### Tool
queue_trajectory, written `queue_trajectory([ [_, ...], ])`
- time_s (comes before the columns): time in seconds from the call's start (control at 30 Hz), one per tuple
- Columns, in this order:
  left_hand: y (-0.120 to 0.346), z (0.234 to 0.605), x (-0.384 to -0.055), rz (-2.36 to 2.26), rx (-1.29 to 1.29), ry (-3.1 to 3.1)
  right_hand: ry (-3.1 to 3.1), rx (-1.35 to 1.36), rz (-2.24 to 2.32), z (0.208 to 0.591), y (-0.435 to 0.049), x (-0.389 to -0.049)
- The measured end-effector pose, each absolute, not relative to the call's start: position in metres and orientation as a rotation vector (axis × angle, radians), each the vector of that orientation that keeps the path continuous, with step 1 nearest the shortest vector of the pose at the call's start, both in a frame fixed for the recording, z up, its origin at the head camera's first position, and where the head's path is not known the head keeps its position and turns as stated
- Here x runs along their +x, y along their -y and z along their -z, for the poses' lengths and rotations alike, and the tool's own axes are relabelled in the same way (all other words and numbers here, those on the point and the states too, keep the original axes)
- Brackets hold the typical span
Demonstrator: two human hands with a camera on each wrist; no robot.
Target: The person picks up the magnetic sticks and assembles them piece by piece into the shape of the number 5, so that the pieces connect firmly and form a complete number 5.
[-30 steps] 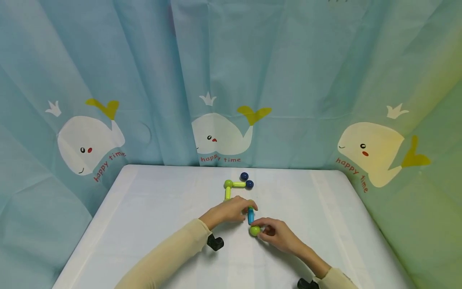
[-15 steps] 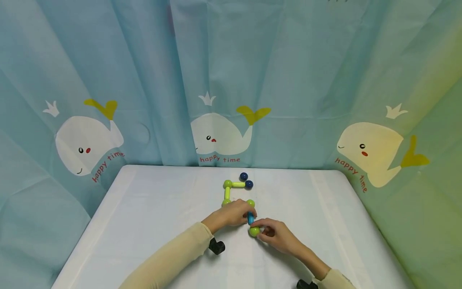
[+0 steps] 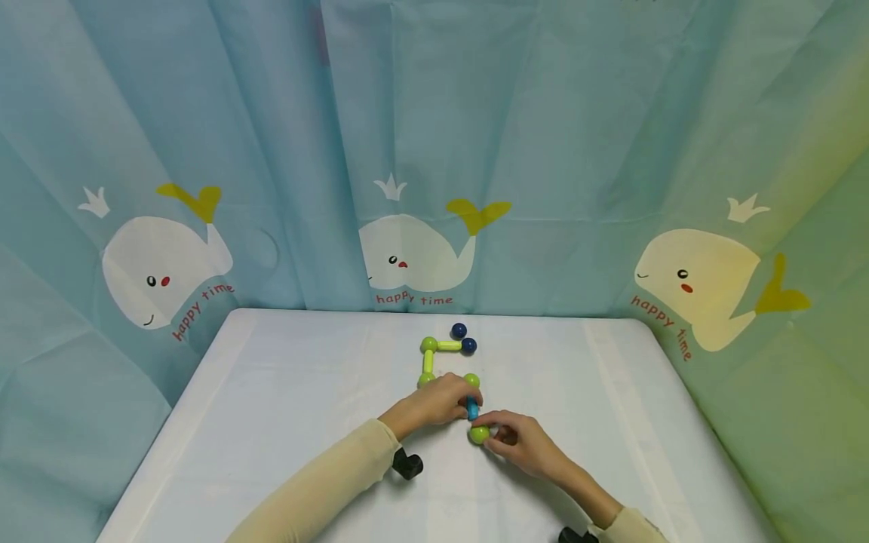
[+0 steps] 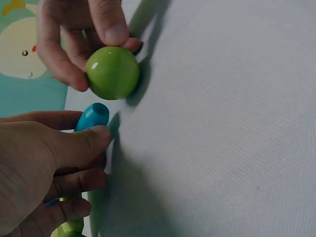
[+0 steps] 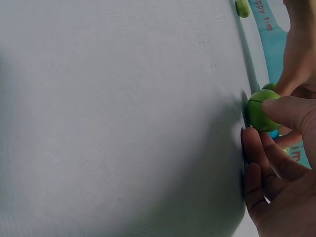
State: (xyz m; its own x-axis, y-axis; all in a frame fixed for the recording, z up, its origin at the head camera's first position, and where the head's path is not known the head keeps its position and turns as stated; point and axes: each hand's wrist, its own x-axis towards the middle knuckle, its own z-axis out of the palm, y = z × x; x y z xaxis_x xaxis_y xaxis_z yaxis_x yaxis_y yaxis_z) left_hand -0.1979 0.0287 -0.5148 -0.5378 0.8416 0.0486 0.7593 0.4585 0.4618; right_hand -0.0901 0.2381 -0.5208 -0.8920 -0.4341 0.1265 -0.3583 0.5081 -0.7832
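Between the thumb and fingers of my left hand [image 3: 440, 400] is a short blue rod [image 4: 93, 117], its near end pointing at a green ball [image 4: 113, 73]. A narrow gap shows between rod and ball in the left wrist view. My right hand [image 3: 528, 443] pinches that ball, with the thumb laid across it in the right wrist view. Just beyond my left fingers lies another green ball [image 3: 471, 381]; whether the rod touches it is hidden. Behind the left hand, a yellow-green rod [image 3: 428, 362] stretches between two more green balls, one partly covered by the hand.
At the far side of the white table [image 3: 326, 362], a second yellow-green rod [image 3: 449, 346] ends at a dark blue ball [image 3: 468, 345]. Another dark blue ball [image 3: 459, 330] sits just behind it. A whale-print curtain [image 3: 557, 151] surrounds the table's back and sides.
My left hand has shifted slightly toward me and its fingers now cover more of the blue rod, uncovering green balls behind. The right hand has stayed almost still on its ball.
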Motion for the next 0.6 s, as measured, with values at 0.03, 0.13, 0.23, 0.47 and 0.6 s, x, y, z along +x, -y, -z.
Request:
queue_trajectory([
  [0.03, -0.028, 0.515, -0.198, -0.673, 1.392, -2.51, -2.659, -0.697, 1.344, 0.521, -0.238, -0.09],
  [0.13, -0.027, 0.514, -0.199, -0.723, 1.363, -2.484, -2.689, -0.684, 1.334, 0.523, -0.237, -0.089],
  [0.23, -0.026, 0.511, -0.199, -0.735, 1.35, -2.467, -2.716, -0.671, 1.333, 0.524, -0.236, -0.089],
  [0.47, -0.026, 0.509, -0.199, -0.747, 1.369, -2.461, -2.772, -0.648, 1.306, 0.525, -0.229, -0.093],
  [0.6, -0.027, 0.512, -0.2, -0.735, 1.378, -2.47, -2.801, -0.637, 1.29, 0.524, -0.227, -0.095],
])
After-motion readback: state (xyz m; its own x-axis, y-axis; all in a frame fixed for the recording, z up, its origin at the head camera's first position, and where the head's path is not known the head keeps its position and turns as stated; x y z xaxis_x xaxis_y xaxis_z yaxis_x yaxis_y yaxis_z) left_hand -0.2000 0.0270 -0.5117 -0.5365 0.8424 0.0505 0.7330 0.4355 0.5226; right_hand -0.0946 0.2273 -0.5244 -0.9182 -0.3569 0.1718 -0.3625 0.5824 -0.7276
